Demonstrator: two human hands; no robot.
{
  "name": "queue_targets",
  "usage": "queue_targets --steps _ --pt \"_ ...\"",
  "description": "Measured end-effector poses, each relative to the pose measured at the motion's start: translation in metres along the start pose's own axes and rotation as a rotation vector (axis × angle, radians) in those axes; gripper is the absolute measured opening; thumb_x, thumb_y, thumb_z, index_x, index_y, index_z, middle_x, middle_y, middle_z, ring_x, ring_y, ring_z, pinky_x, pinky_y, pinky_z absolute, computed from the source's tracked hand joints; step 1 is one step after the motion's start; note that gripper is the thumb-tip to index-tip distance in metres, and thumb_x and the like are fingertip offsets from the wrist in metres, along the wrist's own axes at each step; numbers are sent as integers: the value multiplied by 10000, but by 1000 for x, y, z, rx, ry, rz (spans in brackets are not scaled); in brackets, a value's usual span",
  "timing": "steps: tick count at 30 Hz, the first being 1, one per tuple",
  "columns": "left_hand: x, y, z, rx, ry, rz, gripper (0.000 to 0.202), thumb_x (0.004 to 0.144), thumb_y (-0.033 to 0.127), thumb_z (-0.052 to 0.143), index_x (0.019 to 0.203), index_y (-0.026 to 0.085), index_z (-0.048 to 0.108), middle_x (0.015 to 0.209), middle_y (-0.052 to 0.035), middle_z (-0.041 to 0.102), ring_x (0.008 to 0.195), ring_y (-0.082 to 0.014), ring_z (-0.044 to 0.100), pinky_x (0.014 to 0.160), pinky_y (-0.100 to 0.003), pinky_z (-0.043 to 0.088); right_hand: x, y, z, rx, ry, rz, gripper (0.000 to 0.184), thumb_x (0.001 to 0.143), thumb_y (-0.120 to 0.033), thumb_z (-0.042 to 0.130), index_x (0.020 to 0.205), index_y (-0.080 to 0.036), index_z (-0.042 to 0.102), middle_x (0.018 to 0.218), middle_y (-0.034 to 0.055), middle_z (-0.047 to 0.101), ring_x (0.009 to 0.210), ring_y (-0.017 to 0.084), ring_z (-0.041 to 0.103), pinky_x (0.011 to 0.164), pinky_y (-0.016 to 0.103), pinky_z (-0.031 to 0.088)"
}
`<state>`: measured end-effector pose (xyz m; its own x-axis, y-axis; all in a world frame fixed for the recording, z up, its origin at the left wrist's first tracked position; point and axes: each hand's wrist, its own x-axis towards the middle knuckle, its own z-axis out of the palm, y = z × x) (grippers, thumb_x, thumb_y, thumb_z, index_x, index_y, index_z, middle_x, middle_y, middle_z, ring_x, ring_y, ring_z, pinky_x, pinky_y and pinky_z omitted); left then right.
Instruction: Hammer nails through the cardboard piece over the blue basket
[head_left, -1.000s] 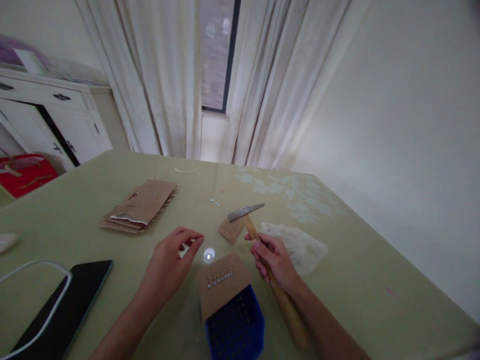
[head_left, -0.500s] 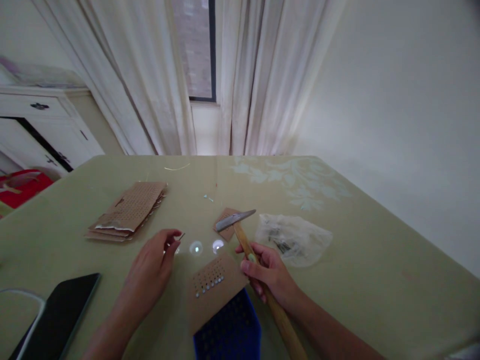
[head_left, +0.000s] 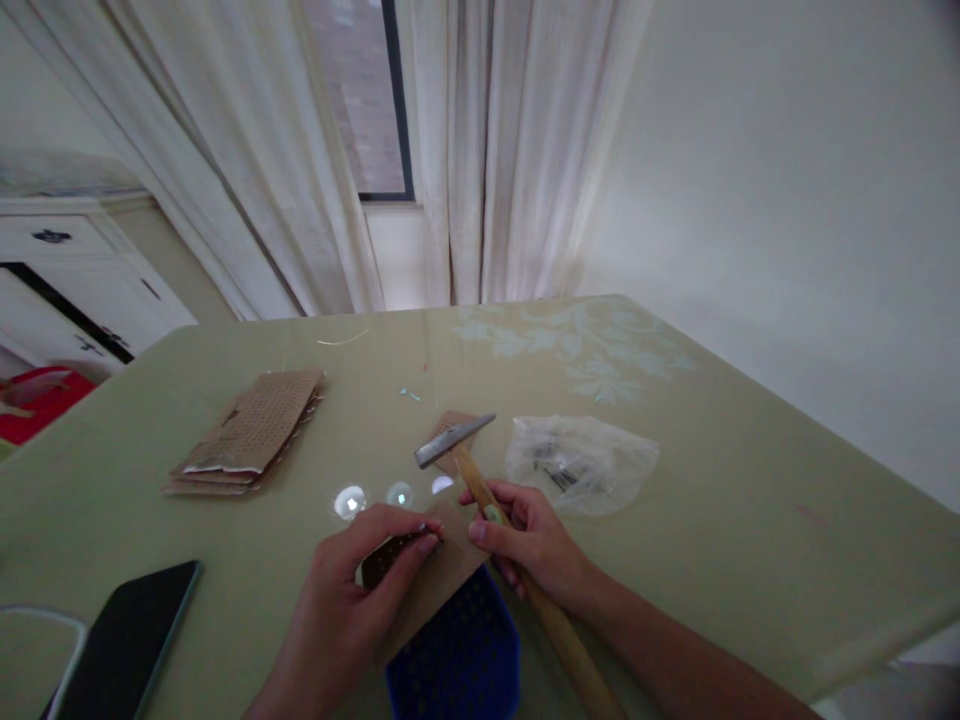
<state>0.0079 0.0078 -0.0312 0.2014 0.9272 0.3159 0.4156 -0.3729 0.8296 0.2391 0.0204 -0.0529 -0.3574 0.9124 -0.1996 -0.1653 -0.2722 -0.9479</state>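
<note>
Cardboard piece on blue block, left hand fingertips pinched together on it, right hand clamped on hammer handle, head raised above table

Body: two forearms and hands enter from the lower edge | Left hand: bare, no glove, ring or watch in view | Right hand: bare, no glove or ring; thumbnail looks painted a pale shade | Sleeves: none in view on either forearm
</note>
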Motion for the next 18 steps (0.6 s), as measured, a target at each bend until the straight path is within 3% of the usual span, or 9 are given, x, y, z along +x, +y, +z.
queue_targets --steps 7,12,15,18 --pt "1 2 -3 58 -20 95 98 1005 282 720 978 296 813 913 18 828 812 -160 766 714 -229 577 0 1 -1 -29 -3 -1 578 849 -562 855 1227 -155 693 486 -123 523 352 68 423 323 143 378" --pt "6 8 -4 150 -15 243 108 1003 215 703 992 280 789 905 12 825 830 -171 752 778 -268 557 -2 -7 -7 -105 57 -80 475 983 -623 685 1130 -171 696 698 -73 556 387 47 426 325 157 357" --pt "7 10 -5 185 -27 300 141 1006 186 680 1013 277 788 946 1 820 866 -182 748 821 -292 553 -15 -28 -12 -281 82 -134 452 1064 -614 572 1000 -178 667 679 -76 502 405 53 419 361 169 331" --pt "8 10 -4 196 -45 293 153 1020 204 667 1039 275 801 1060 -24 811 928 -196 750 851 -308 559 -41 -66 -13 -562 29 -136 425 1126 -546 490 915 -197 612 613 -84 477 428 74 422 429 197 338"
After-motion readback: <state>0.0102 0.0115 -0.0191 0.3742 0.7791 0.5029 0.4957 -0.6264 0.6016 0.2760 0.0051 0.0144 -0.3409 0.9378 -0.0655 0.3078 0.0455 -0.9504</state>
